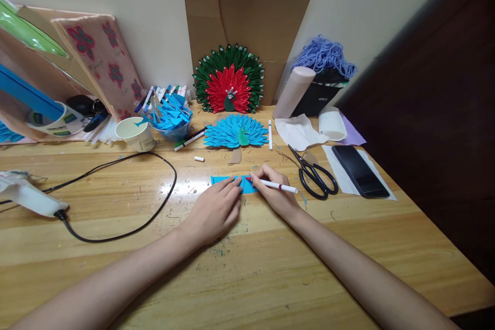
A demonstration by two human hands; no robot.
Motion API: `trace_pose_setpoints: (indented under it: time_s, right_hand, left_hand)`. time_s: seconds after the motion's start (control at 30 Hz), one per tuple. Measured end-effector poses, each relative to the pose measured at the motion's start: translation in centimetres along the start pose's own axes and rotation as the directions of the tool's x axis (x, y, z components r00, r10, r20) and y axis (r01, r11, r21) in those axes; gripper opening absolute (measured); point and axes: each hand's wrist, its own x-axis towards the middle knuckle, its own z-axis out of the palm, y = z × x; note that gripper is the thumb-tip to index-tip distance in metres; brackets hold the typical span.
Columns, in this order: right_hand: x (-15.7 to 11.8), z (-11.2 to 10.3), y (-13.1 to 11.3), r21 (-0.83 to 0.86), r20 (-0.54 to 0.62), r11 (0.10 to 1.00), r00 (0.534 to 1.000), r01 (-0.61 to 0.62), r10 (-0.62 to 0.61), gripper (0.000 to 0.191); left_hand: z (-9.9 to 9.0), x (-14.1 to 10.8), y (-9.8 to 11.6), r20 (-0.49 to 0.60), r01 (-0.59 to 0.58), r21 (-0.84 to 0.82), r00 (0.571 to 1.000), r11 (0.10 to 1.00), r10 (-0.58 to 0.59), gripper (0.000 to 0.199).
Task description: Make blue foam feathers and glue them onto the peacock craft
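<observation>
On the wooden counter (263, 278), left hand (217, 207) lies flat on blue paper (247, 185), pressing it down; right hand (276, 193) grips a white marker (280, 186), red tip at the paper. Just right: black-handled scissors (315, 172), then phone (360, 171). Beyond the paper: blue paper peacock (235, 130), uncapped marker cap (199, 159) nearby.

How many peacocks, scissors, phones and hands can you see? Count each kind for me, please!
Peacocks: 2 (red and green peacock, blue peacock)
Scissors: 1 pair
Phone: 1
Hands: 2 (left hand, right hand)
Total: 6
</observation>
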Motion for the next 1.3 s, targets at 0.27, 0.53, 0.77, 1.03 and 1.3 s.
trace_pose_setpoints:
  time_s: [0.27, 0.53, 0.77, 1.03, 1.3]
  right_hand:
    - [0.1, 0.0, -0.2, 0.013, -0.011, 1.0, 1.0, 0.0, 0.0, 0.026]
    - [0.2, 0.0, 0.2, -0.025, -0.028, 1.0, 1.0, 0.007, -0.007, 0.032]
    - [0.2, 0.0, 0.4, 0.052, -0.021, 0.999, 1.0, 0.005, -0.004, 0.033]
    - [0.2, 0.3, 1.1, 0.205, -0.019, 0.976, 0.997, -0.071, 0.076, 0.031]
    - [0.4, 0.3, 1.0, 0.323, -0.019, 0.939, 0.992, -0.115, 0.128, 0.034]
  left_hand:
    - [0.0, 0.0, 0.0, 0.025, 0.008, 0.019, 1.0, 1.0, -0.008, 0.025]
    - [0.0, 0.0, 0.0, 0.012, 0.005, 0.004, 1.0, 1.0, -0.005, 0.025]
    - [-0.1, -0.1, 0.0, 0.023, 0.008, 0.008, 1.0, 1.0, -0.008, 0.025]
    - [0.0, -0.1, 0.0, 0.039, 0.007, 0.04, 0.999, 0.999, -0.009, 0.026]
    - [0.0, -0.1, -0.1, 0.041, 0.011, 0.029, 0.999, 1.0, -0.013, 0.026]
